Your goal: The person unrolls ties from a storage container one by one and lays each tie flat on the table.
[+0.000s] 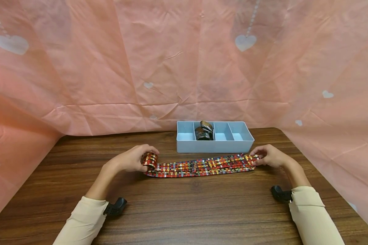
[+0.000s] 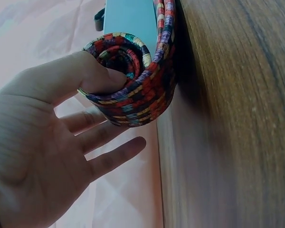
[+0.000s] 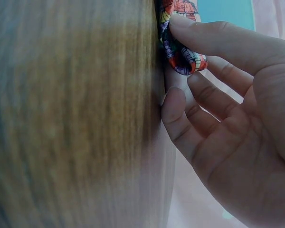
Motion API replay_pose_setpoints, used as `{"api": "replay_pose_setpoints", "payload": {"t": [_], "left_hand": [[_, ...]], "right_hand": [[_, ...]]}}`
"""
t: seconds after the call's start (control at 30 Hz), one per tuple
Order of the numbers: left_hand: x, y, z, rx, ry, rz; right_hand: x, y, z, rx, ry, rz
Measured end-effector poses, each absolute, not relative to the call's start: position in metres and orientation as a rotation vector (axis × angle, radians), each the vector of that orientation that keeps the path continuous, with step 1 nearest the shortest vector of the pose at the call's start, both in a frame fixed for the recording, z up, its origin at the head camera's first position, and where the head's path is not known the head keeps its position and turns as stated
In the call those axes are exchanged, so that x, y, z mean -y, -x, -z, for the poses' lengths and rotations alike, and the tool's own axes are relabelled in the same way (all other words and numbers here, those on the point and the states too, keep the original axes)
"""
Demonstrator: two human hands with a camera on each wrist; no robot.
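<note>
A necktie (image 1: 202, 166) with a multicoloured checked pattern lies lengthwise across the table in layered strips, its left end wound into a roll (image 1: 150, 161). My left hand (image 1: 134, 159) holds that roll; in the left wrist view the thumb (image 2: 102, 78) presses on its coiled edge while the lower fingers stretch out below. At the right end, my right hand (image 1: 270, 156) pinches the doubled-over fold (image 3: 183, 61) between thumb and fingers. The right wrist view shows the thumb on top of the fold, with the other fingers curled behind and below.
Just behind the necktie stands a pale blue box (image 1: 214, 147) with several compartments. A dark, shiny rolled strip (image 1: 204, 132) sits in its second compartment from the left. Pink cloth (image 1: 159, 68) with white hearts hangs round the back and sides of the wooden table (image 1: 196, 211).
</note>
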State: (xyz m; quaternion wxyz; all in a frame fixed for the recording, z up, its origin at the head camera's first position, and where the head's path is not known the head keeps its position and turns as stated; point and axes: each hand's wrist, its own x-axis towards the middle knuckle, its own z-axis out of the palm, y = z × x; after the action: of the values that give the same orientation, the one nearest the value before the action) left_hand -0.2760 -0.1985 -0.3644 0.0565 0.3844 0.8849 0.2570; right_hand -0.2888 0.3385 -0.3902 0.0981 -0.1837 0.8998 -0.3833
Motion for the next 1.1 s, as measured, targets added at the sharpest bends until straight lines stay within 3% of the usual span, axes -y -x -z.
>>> {"api": "replay_pose_setpoints", "payload": {"t": [1.1], "left_hand": [[0.209, 0.277, 0.377, -2.689, -1.063, -0.660]], "right_hand": [[-0.339, 0.290, 0.392, -2.669, 0.508, 1.126]]}}
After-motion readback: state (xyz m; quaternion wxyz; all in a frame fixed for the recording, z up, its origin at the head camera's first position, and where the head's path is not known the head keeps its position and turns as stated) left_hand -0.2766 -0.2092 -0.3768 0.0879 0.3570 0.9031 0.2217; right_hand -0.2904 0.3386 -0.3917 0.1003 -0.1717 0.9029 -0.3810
